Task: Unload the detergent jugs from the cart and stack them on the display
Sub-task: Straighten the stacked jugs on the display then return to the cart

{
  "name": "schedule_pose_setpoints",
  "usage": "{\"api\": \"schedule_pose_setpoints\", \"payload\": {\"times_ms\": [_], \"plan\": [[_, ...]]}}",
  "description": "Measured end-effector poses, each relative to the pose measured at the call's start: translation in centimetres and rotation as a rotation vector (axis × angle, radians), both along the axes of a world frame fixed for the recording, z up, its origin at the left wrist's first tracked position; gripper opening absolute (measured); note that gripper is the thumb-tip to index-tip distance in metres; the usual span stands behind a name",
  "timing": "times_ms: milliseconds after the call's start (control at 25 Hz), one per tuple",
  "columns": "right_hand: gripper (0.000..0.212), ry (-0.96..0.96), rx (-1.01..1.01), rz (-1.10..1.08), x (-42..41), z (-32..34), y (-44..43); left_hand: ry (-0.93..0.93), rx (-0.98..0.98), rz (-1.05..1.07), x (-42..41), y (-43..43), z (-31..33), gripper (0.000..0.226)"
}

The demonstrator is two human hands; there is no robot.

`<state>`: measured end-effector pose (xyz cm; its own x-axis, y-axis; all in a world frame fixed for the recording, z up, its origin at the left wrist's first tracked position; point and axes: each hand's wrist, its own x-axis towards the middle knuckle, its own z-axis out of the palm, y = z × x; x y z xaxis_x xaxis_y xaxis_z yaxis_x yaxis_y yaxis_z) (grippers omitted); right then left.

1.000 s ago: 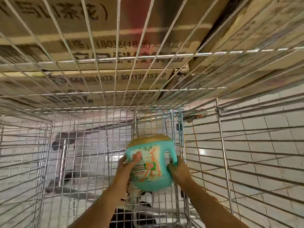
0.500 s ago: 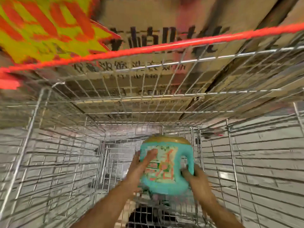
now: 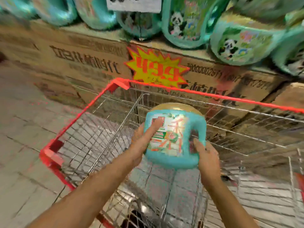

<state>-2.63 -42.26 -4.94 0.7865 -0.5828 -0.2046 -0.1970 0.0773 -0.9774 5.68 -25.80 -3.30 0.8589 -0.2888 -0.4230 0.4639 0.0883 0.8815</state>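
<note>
A teal detergent jug (image 3: 174, 135) with a gold cap and a colourful label is held up above the wire cart (image 3: 213, 99). My left hand (image 3: 144, 142) presses flat against its left side, fingers straight over the label. My right hand (image 3: 205, 155) grips the jug's lower right, by the handle. Several teal jugs with panda labels (image 3: 185, 22) lie in a row on the display of cardboard boxes (image 3: 79, 51) beyond the cart.
The cart has a red rim and stands against the stacked cartons. A yellow starburst price sign (image 3: 156, 68) hangs on a carton front. A white price card (image 3: 133, 4) sits among the jugs. Tiled floor (image 3: 19, 129) lies to the left.
The jug has been lifted from deep inside the cart to above its rim. My view has swung upward, bringing the display jugs into sight.
</note>
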Motion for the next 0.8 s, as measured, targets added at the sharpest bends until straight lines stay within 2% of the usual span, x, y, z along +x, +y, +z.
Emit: {"api": "schedule_pose_setpoints", "payload": {"times_ms": [160,360,640,800], "plan": [[0.025,-0.102,0.075,0.106,0.8,4.9,4.4,-0.144,-0.023,0.186,-3.2,5.7,4.7,0.055],[0.029,-0.169,0.094,0.324,2.4,9.1,13.8,-0.271,0.056,0.460,-5.5,14.9,9.1,0.068],[0.024,-0.198,0.129,0.529,4.4,11.5,30.3,-0.262,0.090,0.612,-6.9,31.4,11.6,0.072],[0.026,-0.204,0.177,0.577,5.1,12.1,40.0,-0.272,0.087,0.655,-7.4,40.7,12.3,0.057]]}}
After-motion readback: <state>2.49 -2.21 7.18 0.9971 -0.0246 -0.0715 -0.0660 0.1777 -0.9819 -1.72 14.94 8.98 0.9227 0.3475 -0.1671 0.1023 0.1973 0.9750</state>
